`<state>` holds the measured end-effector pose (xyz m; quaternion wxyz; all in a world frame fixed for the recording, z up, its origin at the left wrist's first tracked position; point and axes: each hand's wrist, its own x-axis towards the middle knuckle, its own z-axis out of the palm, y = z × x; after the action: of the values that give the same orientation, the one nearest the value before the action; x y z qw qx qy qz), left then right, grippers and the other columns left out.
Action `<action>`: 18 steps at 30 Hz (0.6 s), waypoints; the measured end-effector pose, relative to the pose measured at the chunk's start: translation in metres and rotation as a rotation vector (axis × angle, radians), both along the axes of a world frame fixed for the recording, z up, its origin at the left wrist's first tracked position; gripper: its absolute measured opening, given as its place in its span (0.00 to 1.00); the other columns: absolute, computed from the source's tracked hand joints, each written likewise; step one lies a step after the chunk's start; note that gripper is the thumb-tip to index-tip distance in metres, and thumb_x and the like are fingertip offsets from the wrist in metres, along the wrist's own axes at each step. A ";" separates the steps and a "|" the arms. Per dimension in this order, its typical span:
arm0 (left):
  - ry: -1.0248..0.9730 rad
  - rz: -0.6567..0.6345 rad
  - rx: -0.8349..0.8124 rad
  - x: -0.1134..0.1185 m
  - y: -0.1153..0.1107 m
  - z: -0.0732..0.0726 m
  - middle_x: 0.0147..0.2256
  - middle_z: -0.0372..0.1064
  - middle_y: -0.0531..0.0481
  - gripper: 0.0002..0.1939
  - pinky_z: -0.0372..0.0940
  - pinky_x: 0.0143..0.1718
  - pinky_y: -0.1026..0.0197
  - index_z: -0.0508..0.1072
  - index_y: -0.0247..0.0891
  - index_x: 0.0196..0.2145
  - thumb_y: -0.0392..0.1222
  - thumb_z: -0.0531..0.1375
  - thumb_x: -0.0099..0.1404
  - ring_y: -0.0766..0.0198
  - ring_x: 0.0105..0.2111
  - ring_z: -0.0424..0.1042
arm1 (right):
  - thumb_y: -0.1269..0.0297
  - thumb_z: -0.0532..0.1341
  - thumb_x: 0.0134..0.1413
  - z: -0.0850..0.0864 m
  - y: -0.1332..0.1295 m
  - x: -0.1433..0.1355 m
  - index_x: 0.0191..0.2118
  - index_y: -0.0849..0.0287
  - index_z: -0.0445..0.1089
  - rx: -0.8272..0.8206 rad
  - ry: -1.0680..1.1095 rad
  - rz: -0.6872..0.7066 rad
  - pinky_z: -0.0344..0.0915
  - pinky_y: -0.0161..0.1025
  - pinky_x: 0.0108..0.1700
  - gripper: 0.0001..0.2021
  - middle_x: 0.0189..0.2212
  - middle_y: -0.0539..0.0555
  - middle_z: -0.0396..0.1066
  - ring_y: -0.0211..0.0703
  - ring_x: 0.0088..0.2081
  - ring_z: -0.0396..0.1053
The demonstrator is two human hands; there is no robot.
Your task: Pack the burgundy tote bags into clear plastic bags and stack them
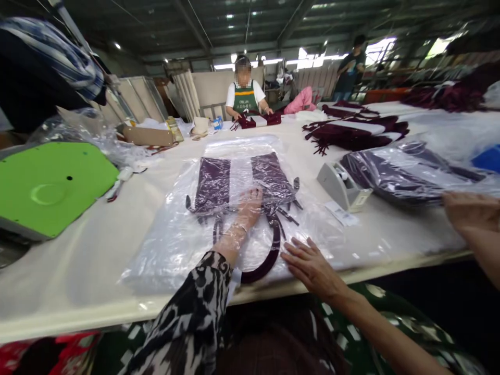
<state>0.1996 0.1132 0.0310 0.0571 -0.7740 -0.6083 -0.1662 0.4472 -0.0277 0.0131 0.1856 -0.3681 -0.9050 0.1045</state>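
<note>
A dark maroon folded item (213, 182) with a pale band (240, 179) across its middle lies in a clear plastic bag (164, 250). My left hand (250, 205) reaches in under the clear film and rests on the item, its fingers stretched over the pale band and partly veiled by glare. A dark curved strap (273, 252) and thin dangling ties come out toward the table's front edge. Beside the strap, my right hand (308, 263) lies palm down on the plastic with fingers apart, holding nothing.
A green-topped object (50, 182) stands left. To the right are a grey tape dispenser (341, 185), a white label (341, 213), bagged dark items (398, 172) and another person's hand (472, 211). Across the table (78, 281), a person in a green apron (246, 99) handles a maroon item.
</note>
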 end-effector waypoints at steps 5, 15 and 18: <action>0.057 -0.076 0.027 -0.006 -0.009 0.018 0.67 0.56 0.37 0.28 0.53 0.68 0.42 0.60 0.35 0.67 0.33 0.49 0.70 0.47 0.67 0.56 | 0.60 0.57 0.67 0.009 -0.007 0.002 0.58 0.47 0.71 0.017 0.007 0.031 0.54 0.71 0.64 0.17 0.60 0.55 0.69 0.60 0.64 0.63; 0.024 0.154 0.413 -0.151 -0.159 0.004 0.67 0.55 0.31 0.33 0.57 0.65 0.39 0.53 0.32 0.69 0.48 0.53 0.72 0.43 0.68 0.53 | 0.56 0.58 0.63 0.013 0.006 0.062 0.60 0.60 0.65 0.515 0.136 -0.554 0.69 0.59 0.53 0.23 0.57 0.65 0.69 0.63 0.56 0.68; 0.078 0.278 0.390 -0.167 -0.193 -0.019 0.67 0.56 0.34 0.30 0.57 0.65 0.39 0.55 0.37 0.69 0.48 0.51 0.73 0.44 0.68 0.54 | 0.63 0.50 0.65 0.001 0.026 0.062 0.60 0.56 0.64 0.352 0.027 -0.531 0.74 0.46 0.37 0.20 0.56 0.59 0.70 0.52 0.44 0.76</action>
<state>0.0326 -0.0798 0.0116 0.2513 -0.6630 -0.6628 -0.2408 0.5088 -0.0019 0.0139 0.2792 -0.5523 -0.7790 -0.1011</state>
